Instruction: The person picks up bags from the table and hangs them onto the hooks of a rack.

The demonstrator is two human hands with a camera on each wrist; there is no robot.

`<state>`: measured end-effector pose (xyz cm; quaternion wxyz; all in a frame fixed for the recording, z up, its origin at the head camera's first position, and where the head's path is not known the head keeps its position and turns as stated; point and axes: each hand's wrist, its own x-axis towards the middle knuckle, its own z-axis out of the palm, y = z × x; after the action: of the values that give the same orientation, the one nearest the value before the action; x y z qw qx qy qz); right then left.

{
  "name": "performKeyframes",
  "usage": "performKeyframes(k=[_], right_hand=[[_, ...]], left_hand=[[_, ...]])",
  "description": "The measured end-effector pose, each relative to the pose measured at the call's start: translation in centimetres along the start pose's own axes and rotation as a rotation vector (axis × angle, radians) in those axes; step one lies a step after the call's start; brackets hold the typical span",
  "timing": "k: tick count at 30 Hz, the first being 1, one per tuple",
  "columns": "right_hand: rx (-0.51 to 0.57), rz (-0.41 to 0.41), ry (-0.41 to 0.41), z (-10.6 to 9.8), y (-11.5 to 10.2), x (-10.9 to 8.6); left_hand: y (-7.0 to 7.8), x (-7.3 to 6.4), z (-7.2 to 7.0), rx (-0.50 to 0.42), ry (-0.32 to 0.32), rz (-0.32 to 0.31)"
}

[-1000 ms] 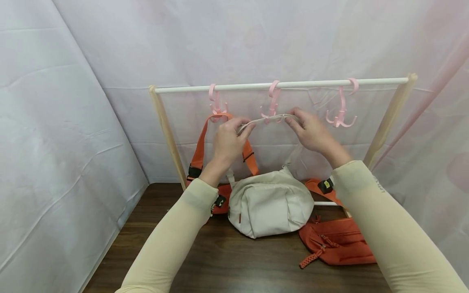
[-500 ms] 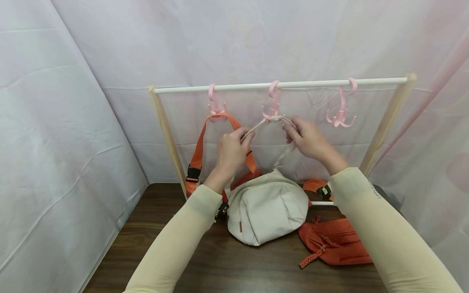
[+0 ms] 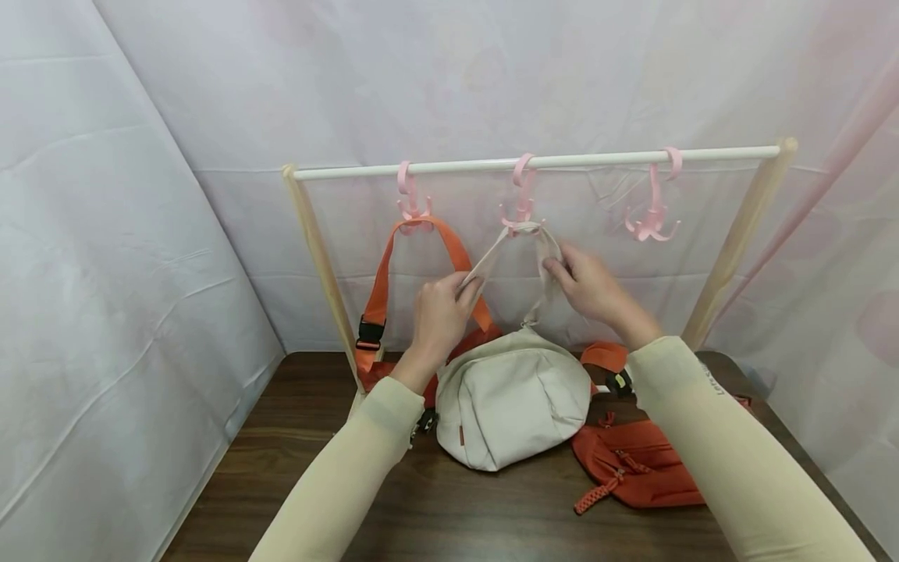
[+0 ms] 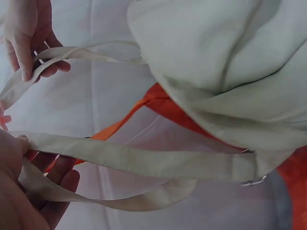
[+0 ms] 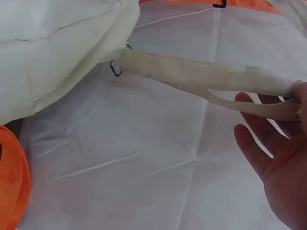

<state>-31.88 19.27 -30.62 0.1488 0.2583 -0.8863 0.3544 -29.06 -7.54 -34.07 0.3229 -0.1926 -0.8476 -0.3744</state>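
Note:
A cream sling bag rests on the table, leaning back, with its strap looped over the prongs of the middle pink hook. My left hand pinches the strap's left side below the hook; in the left wrist view, a loose fold of strap hangs past the fingers. On the other side, my right hand holds the strap between thumb and fingers, its lower fingers spread, as the right wrist view shows. Metal rings join the strap to the bag.
An orange bag's strap hangs on the left pink hook. The right pink hook carries nothing. A rust-red pouch lies on the table at the right, partly behind the sleeve. A white rail holds the hooks.
The strap has come down onto the middle hook and now drapes in a peak from it. Both hands have slid lower along its sides. The bag has shifted slightly left and tilted.

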Motion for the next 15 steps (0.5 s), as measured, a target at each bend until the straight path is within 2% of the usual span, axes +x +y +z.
performKeyframes(k=[8,15], right_hand=[[0.081,0.026,-0.021,0.8,0.6,-0.8],[0.096,0.021,-0.01,1.2,1.3,-1.7]], left_hand=[[-1.3,-1.7,0.1,-0.012,0.095,-0.021],[-2.0,-2.9,0.1,-0.021,0.12,-0.088]])
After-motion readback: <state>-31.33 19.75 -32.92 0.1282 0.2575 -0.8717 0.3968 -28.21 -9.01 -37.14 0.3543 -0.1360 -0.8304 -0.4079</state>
